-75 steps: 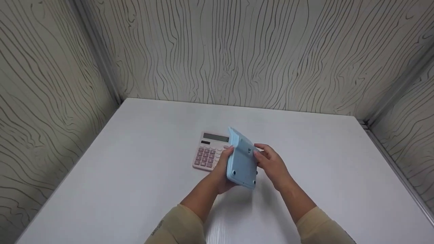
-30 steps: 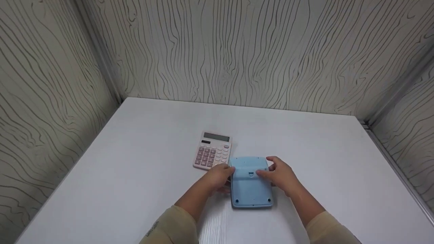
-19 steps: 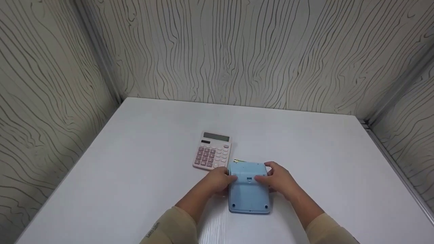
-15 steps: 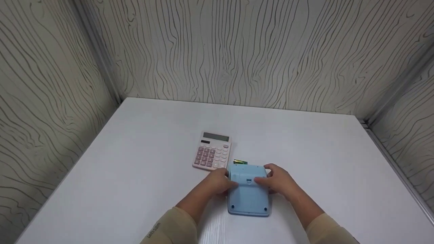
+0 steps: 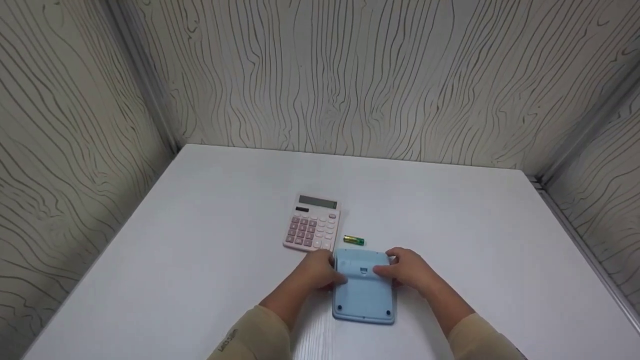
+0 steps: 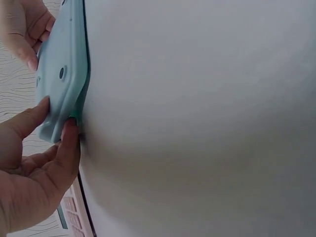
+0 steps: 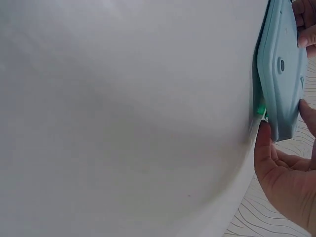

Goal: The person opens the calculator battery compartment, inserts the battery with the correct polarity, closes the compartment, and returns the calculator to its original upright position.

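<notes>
A light blue calculator (image 5: 364,297) is back side up, low at the table, its keys hidden. My left hand (image 5: 316,270) grips its left edge, the thumb on the back and the fingers beneath. At the opposite edge my right hand (image 5: 409,267) holds it, the thumb beside the small battery-cover latch (image 5: 364,270). In the right wrist view something green (image 7: 261,107) shows under the calculator's edge. A green and gold battery (image 5: 354,240) lies on the table just beyond the calculator.
A pink calculator (image 5: 312,222) lies face up to the left of the battery, its lower edge close to my left hand. The white table (image 5: 200,240) is bounded by wood-patterned walls (image 5: 320,75) at the back and sides.
The blue calculator has come down from a tilted hold over the pink one and shifted toward me. That uncovered the battery. Both hands moved along, keeping hold of its edges.
</notes>
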Action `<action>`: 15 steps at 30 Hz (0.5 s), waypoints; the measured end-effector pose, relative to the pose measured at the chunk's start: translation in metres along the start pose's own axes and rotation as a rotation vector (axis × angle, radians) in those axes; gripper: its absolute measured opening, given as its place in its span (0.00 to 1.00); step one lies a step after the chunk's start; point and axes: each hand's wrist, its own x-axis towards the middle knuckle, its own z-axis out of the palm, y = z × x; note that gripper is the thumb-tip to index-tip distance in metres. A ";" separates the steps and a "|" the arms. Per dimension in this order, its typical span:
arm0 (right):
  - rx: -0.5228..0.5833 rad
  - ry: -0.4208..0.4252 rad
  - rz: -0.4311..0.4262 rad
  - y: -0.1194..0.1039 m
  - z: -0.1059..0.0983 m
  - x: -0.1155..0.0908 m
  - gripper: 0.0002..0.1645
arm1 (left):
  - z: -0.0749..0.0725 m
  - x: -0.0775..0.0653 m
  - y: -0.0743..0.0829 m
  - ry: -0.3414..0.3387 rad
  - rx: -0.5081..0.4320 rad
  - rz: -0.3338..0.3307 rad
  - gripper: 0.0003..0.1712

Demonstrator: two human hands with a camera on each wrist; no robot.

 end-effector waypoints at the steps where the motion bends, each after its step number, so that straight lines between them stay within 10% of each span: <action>1: -0.009 -0.001 0.000 0.000 0.001 0.001 0.46 | 0.000 0.000 -0.001 -0.001 0.003 0.002 0.25; 15: -0.191 0.036 -0.111 -0.007 0.000 0.001 0.39 | -0.004 -0.002 -0.001 -0.021 0.029 -0.026 0.20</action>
